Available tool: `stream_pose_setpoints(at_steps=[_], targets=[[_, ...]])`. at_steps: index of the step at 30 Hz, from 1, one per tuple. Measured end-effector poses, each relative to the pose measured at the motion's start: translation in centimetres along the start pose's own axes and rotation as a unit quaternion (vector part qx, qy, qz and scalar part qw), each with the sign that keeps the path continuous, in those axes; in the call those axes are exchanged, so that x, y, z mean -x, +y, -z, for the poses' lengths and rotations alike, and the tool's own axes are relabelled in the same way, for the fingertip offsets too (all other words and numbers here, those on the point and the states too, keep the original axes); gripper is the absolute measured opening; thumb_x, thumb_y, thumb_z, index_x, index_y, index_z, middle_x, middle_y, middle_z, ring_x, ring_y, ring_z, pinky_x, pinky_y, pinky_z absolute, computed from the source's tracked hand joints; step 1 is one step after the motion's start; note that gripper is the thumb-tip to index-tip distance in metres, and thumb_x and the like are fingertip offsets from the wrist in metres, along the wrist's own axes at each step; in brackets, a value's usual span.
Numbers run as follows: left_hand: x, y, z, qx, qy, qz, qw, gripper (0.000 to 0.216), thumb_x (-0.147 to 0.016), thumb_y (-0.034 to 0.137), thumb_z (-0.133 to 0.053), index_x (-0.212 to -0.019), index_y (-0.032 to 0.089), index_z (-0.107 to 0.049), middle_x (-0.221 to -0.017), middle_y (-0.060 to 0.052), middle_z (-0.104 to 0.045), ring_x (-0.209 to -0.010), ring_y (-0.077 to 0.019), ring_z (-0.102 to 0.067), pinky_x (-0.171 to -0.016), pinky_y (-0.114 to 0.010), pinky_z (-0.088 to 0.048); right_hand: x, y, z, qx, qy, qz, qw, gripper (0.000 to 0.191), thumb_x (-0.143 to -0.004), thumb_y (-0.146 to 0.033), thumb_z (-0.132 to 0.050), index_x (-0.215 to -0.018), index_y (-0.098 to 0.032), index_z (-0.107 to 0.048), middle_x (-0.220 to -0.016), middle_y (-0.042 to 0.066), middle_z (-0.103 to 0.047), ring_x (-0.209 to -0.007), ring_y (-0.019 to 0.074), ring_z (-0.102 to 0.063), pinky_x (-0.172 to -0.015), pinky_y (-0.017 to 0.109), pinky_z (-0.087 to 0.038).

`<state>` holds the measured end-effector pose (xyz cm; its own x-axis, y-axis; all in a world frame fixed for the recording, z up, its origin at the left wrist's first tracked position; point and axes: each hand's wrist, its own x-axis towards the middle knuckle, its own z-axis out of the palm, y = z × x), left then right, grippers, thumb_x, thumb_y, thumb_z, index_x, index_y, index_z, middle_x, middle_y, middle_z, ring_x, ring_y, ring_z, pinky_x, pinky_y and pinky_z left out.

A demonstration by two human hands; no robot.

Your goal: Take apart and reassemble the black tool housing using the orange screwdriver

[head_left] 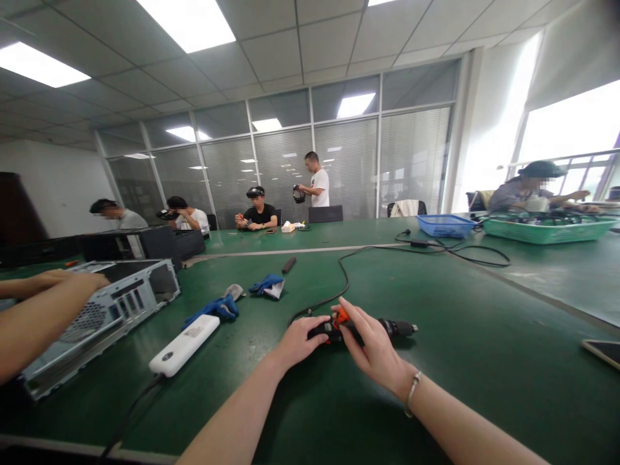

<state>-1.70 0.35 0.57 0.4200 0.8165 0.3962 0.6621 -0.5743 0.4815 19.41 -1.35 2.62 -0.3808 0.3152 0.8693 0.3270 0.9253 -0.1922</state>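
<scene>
A black corded electric screwdriver [400,327] lies on the green table in front of me, its tip pointing right. My left hand [299,340] grips its rear end, thumb and fingers around the body. Over the middle of the tool, my right hand [372,345] pinches an orange piece [341,316] between thumb and fingers. Whether that piece is fixed to the tool is hidden by my fingers. A black cord [345,274] runs from near the tool's rear toward the back of the table.
Left stand a white power bank [185,345], blue gloves [217,310] and a metal computer case [140,287] with another person's arms [53,310] over it. A dark bar [289,265] lies ahead. Blue [445,226] and green baskets [547,231] sit back right; a phone [603,352] lies right.
</scene>
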Motion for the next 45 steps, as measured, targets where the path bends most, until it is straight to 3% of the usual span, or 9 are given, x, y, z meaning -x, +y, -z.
stream_pose_setpoints(at_steps=[6, 13, 21, 26, 32, 39, 45], targets=[[0.0, 0.0, 0.0, -0.002, 0.001, 0.004, 1.0, 0.043, -0.086, 0.028, -0.063, -0.128, 0.025, -0.057, -0.127, -0.004, -0.063, -0.114, -0.0231, -0.059, -0.102, -0.035, -0.042, -0.1, 0.1, -0.1, 0.027, 0.019, 0.009, 0.999, 0.05, -0.091, -0.018, -0.054, -0.139, -0.029, -0.041, -0.111, 0.01, -0.058, -0.095, 0.0213, -0.061, -0.078, 0.035, -0.055], [0.0, 0.1, -0.1, -0.005, 0.001, 0.018, 1.0, 0.041, -0.085, 0.027, -0.064, -0.126, 0.024, -0.06, -0.123, -0.004, -0.066, -0.112, -0.0243, -0.06, -0.102, -0.036, -0.042, -0.1, -0.1, -0.1, 0.01, -0.005, 0.014, 1.0, 0.056, -0.094, -0.012, -0.043, -0.146, -0.026, -0.028, -0.122, 0.011, -0.057, -0.108, 0.021, -0.058, -0.089, 0.035, -0.053], [0.1, 0.3, 0.0, 0.006, 0.002, 0.02, 1.0, 0.042, -0.084, 0.027, -0.064, -0.126, 0.024, -0.06, -0.124, -0.004, -0.065, -0.112, -0.0239, -0.06, -0.102, -0.035, -0.042, 0.1, 0.2, -0.3, 0.021, 0.004, 0.011, 1.0, 0.047, -0.095, -0.017, -0.047, -0.14, -0.027, -0.038, -0.11, 0.009, -0.062, -0.095, 0.02, -0.063, -0.08, 0.035, -0.056], [0.2, 0.5, 0.1, 0.014, -0.004, 0.011, 1.0, 0.044, -0.084, 0.024, -0.064, -0.127, 0.025, -0.058, -0.128, -0.003, -0.063, -0.116, -0.0229, -0.058, -0.104, -0.034, -0.04, 0.3, 0.2, -0.5, 0.013, -0.012, 0.003, 1.0, 0.056, -0.095, -0.013, -0.04, -0.147, -0.025, -0.024, -0.126, 0.012, -0.056, -0.113, 0.0218, -0.057, -0.093, 0.038, -0.052], [0.1, 0.7, 0.3, 0.008, -0.008, 0.02, 1.0, 0.041, -0.084, 0.025, -0.063, -0.125, 0.024, -0.06, -0.126, -0.003, -0.064, -0.116, -0.0246, -0.058, -0.104, -0.036, -0.041, 0.2, 0.1, -0.4, 0.014, 0.001, 0.008, 1.0, 0.048, -0.093, -0.018, -0.05, -0.139, -0.028, -0.039, -0.113, 0.01, -0.059, -0.098, 0.0208, -0.061, -0.081, 0.035, -0.056], [0.2, 1.0, 0.5, 0.005, -0.013, 0.028, 1.0, 0.041, -0.084, 0.025, -0.063, -0.125, 0.025, -0.06, -0.124, -0.003, -0.065, -0.115, -0.0247, -0.059, -0.102, -0.035, -0.042, 0.3, 0.0, -0.4, 0.022, -0.003, 0.005, 1.0, 0.051, -0.095, -0.017, -0.042, -0.145, -0.024, -0.031, -0.122, 0.013, -0.057, -0.108, 0.0226, -0.059, -0.089, 0.038, -0.054], [0.2, 1.0, 0.4, 0.006, -0.015, 0.033, 0.999, 0.043, -0.084, 0.025, -0.063, -0.126, 0.025, -0.059, -0.125, -0.003, -0.065, -0.114, -0.0249, -0.059, -0.103, -0.037, -0.042, 0.3, 0.2, -0.5, 0.021, 0.007, 0.012, 1.0, 0.046, -0.094, -0.019, -0.048, -0.139, -0.028, -0.04, -0.111, 0.01, -0.061, -0.096, 0.0213, -0.063, -0.079, 0.036, -0.057]])
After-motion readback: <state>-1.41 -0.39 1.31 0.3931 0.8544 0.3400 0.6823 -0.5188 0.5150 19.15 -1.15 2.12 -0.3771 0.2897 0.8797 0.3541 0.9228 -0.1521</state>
